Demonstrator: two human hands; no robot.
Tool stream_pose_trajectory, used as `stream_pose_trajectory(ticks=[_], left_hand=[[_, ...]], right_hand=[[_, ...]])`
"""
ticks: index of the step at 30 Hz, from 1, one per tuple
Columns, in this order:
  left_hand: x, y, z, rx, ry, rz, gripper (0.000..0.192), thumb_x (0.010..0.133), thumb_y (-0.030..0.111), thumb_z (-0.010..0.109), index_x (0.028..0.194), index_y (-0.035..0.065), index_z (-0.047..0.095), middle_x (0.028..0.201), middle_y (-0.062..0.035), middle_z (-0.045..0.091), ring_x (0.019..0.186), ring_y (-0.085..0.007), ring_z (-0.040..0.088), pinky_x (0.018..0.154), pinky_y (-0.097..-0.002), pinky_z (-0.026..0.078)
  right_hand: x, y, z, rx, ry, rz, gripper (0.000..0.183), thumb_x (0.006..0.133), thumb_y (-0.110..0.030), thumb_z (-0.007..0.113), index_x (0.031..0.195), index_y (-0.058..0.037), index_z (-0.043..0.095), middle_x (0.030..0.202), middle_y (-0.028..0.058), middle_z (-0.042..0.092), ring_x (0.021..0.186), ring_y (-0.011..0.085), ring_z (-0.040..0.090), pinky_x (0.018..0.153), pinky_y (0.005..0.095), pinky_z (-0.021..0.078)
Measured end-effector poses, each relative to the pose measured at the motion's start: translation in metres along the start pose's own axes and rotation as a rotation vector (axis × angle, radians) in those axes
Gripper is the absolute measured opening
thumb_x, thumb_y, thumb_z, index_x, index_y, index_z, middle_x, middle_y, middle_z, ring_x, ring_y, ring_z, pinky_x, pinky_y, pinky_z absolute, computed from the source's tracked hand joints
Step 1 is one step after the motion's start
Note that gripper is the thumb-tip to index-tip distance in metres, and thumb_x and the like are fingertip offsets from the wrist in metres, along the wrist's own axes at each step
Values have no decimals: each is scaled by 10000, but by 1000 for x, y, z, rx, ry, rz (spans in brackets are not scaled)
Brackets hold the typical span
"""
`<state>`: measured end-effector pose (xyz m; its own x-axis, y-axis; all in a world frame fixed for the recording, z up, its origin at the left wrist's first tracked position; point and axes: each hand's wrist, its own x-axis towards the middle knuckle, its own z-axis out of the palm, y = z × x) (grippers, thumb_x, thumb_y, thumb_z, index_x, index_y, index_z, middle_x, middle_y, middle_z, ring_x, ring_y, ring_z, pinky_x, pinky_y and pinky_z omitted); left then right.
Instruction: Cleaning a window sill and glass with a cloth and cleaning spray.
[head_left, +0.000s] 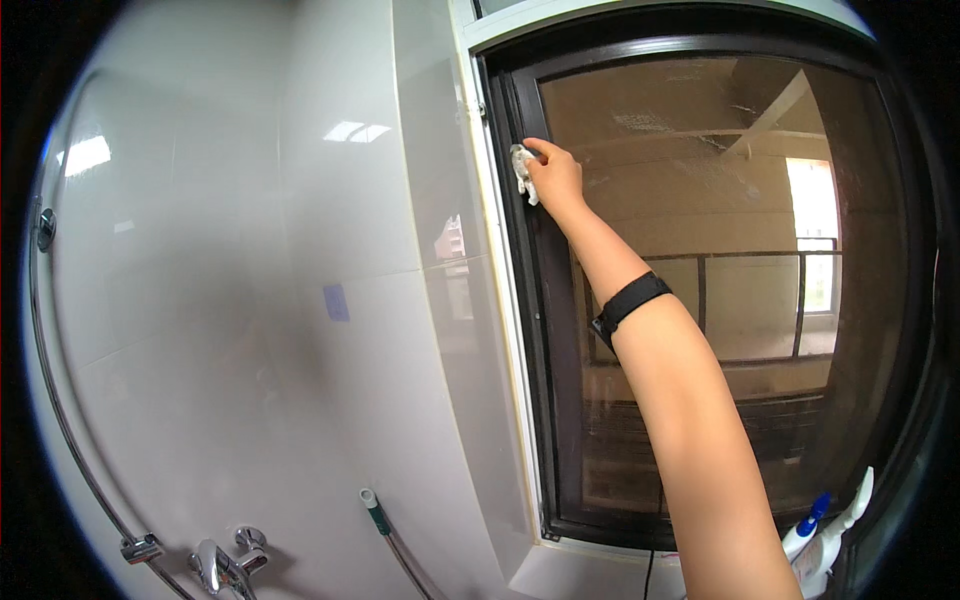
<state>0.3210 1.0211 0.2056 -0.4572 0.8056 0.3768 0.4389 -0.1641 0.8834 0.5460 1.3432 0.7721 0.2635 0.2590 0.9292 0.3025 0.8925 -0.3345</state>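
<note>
My right hand (556, 174) reaches up to the left side of the dark window frame (559, 390). A crumpled white cloth or tissue (523, 176) is pinched in its fingers, against the upper part of that frame. A black strap (634, 301) circles the forearm, which crosses in front of the window glass (660, 202). Whitish smears show on the upper glass. My left hand is out of view.
A white spray bottle (825, 551) and a blue-capped bottle (804, 534) stand at the lower right, by the arm. To the left are a tiled wall (225, 420), a chrome mixer tap (217, 566), a shower rail (52, 382) and a pole with a green end (377, 517).
</note>
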Motion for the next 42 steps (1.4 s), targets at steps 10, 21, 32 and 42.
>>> stream_pose_trajectory(ticks=[10,21,32,42], left_hand=[[15,-8,4,-46,-61,-45,153,918,107,470,905,31,602,804,-117,605,729,-209,581,682,-318,466],[39,-3,26,59,-129,69,130,893,91,491,888,25,602,823,-151,613,758,-287,596,692,-352,470],[70,5,28,122,-179,68,131,899,98,480,889,32,592,806,-156,611,749,-319,585,675,-376,463],[74,-14,0,205,-183,-15,145,903,110,481,883,18,591,818,-166,606,744,-305,586,677,-365,463]], right_hand=[[-16,14,27,-314,40,-418,150,829,-17,502,979,-26,507,965,150,478,840,342,575,746,414,498],[-23,30,15,-481,-4,-777,272,721,48,578,992,21,564,979,137,530,921,313,525,805,391,460],[41,13,35,-510,59,-774,81,707,46,593,788,43,603,840,152,527,826,328,545,735,402,470],[145,-28,68,-703,214,-617,154,787,-34,499,809,53,625,995,206,544,943,379,553,797,462,484]])
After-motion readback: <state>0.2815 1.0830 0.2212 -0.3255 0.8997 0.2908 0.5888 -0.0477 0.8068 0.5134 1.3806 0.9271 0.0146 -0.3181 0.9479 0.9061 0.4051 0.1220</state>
